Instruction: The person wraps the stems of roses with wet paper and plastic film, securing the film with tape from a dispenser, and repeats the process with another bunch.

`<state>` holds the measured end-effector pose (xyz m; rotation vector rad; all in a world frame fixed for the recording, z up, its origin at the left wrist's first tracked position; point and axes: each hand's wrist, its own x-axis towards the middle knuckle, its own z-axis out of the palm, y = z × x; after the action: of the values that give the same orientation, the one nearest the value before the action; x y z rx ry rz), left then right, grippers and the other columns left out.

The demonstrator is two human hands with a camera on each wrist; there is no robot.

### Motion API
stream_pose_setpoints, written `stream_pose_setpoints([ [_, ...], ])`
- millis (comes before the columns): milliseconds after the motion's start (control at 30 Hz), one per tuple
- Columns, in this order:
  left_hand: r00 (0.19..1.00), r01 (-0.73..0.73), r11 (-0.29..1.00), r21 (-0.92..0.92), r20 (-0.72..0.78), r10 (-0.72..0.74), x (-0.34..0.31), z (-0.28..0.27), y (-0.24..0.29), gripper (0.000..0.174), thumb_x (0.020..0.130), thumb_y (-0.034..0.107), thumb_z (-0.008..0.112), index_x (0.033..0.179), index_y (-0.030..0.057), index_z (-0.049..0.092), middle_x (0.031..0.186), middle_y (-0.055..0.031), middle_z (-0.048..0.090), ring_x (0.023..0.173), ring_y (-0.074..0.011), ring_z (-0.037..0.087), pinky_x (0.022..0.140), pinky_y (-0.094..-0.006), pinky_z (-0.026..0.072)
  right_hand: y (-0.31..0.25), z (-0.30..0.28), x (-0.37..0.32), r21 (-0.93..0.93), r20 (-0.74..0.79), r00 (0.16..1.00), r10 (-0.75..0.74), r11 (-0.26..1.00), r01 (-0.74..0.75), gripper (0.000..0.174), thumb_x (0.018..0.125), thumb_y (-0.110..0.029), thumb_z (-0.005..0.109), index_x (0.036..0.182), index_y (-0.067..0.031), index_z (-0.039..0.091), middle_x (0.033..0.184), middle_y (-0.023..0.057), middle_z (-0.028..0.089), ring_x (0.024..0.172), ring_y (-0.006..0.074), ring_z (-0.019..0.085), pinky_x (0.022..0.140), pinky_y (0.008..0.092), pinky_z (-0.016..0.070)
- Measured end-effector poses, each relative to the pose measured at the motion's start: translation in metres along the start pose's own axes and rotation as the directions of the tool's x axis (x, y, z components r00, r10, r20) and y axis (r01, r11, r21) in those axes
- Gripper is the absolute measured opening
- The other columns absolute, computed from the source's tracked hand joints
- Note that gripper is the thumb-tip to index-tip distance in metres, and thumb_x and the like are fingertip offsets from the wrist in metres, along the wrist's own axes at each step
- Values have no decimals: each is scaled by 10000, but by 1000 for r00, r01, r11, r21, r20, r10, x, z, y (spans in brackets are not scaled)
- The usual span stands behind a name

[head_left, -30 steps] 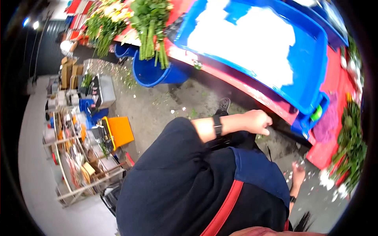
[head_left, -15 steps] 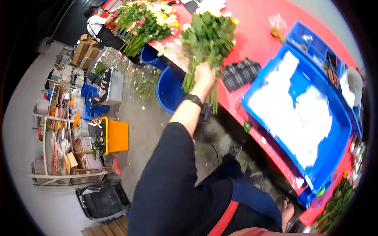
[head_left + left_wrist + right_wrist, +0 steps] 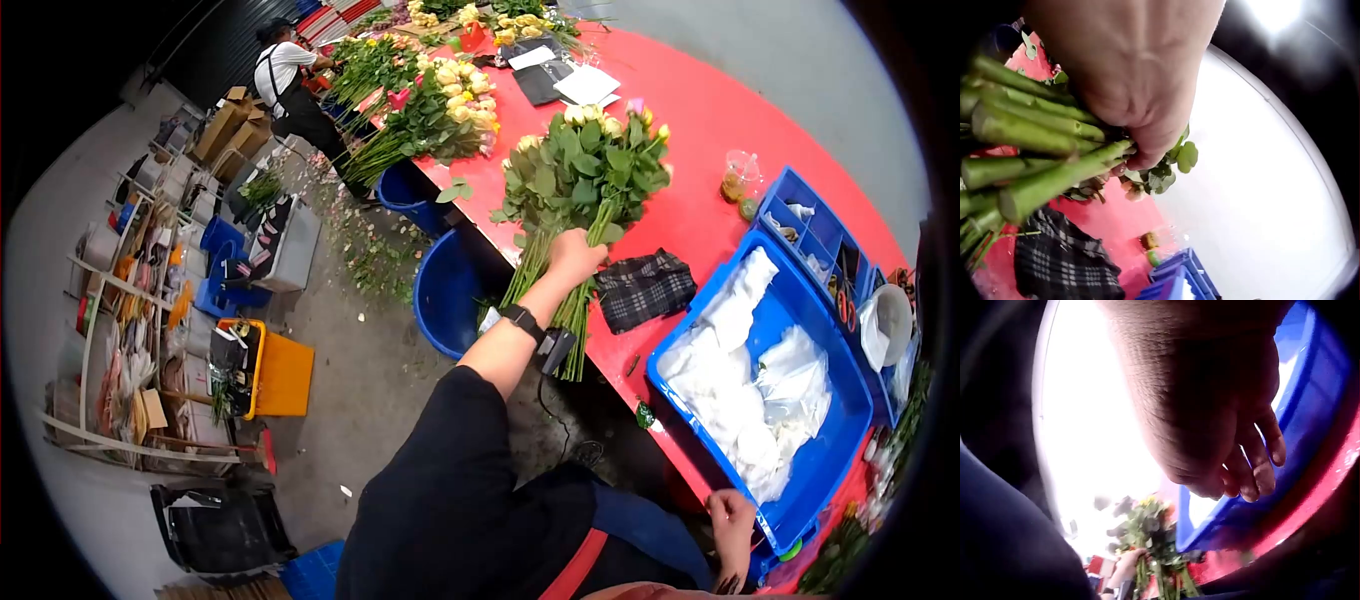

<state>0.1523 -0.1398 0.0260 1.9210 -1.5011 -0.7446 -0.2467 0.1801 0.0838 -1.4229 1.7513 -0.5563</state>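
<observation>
A bunch of pale roses [image 3: 575, 175] with leafy heads lies at the near edge of the red table [image 3: 690, 110]. My left hand [image 3: 577, 258] grips its green stems, whose cut ends point toward me in the left wrist view, beneath the hand [image 3: 1147, 94]. The fingertips are mostly hidden behind the stems. Over by the near corner of the large blue tray [image 3: 845, 375], my right hand [image 3: 733, 518] hangs with loosely curled fingers and holds nothing. A black plaid cloth [image 3: 648, 290] sits between the bunch and the tray.
White plastic bags [image 3: 735, 400] fill part of the tray. Behind it stands a divided blue organizer [image 3: 815, 235] with scissors. More roses [image 3: 440, 115] lie farther left. A blue bucket [image 3: 445, 295] stands below the table edge; another person [image 3: 290, 85] works at the far end.
My left hand has gone from near my body to the rose bunch and now grips its stems. The view has swung left along the table. My right hand has risen beside the tray.
</observation>
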Motion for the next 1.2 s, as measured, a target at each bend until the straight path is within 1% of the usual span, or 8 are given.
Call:
stream_pose_setpoints([
  [133,980,11,757,-653,159,122,-51,-8,52,169,878,141,638,919,-12,578,681,-64,614,543,-136,603,479,-284,496,-69,16,61,-70,20,990,-139,988,140,307,817,-187,714,627,25,600,526,104,547,508,137,505,503,317,396],
  [267,958,-38,490,-871,108,266,-109,0,109,170,895,140,643,931,20,528,702,-46,572,544,-137,578,499,-279,502,-125,60,117,301,188,892,-411,889,345,807,701,-275,830,1331,37,434,1288,176,549,1217,251,509,1013,327,399],
  [467,956,6,328,-945,101,274,-182,-15,136,174,880,104,650,1019,15,592,838,-77,650,680,-166,634,612,-292,531,-140,80,98,384,147,929,-340,885,263,313,824,-180,718,1071,-12,622,804,123,651,721,161,597,696,312,485],
  [533,921,-342,936,-89,166,352,-203,-54,118,163,831,119,712,957,32,655,898,-79,682,707,-186,639,651,-310,518,-111,67,98,328,194,860,-473,857,397,256,825,-217,685,978,-16,642,764,190,638,694,279,646,663,376,500],
  [800,358,-930,170,326,699,619,-290,6,188,814,555,356,809,1266,62,542,1099,-99,646,1069,-285,572,923,-406,384,-51,29,45,172,431,685,-587,799,577,293,754,-235,690,831,41,628,706,232,616,677,394,617,646,456,492],
  [867,396,-716,579,389,910,-122,-284,39,203,740,616,401,842,1156,-8,545,915,-182,669,903,-309,655,804,-390,485,-43,4,37,160,491,679,-546,823,546,323,753,-259,699,923,8,637,728,198,632,680,377,617,658,443,493],
  [1000,437,-372,919,133,898,46,-286,84,151,411,767,306,748,981,-17,610,816,-202,662,810,-333,666,707,-383,500,12,-46,41,454,339,772,-538,812,367,416,793,-198,733,1163,-55,608,912,80,666,797,207,650,759,320,508],
  [1200,615,110,994,3,785,-71,-305,122,152,283,858,238,705,713,28,583,572,18,532,474,-60,492,441,-255,380,115,-90,64,-444,-23,1000,18,896,-26,267,758,-314,671,819,-55,690,790,168,677,747,339,665,691,451,521],
])
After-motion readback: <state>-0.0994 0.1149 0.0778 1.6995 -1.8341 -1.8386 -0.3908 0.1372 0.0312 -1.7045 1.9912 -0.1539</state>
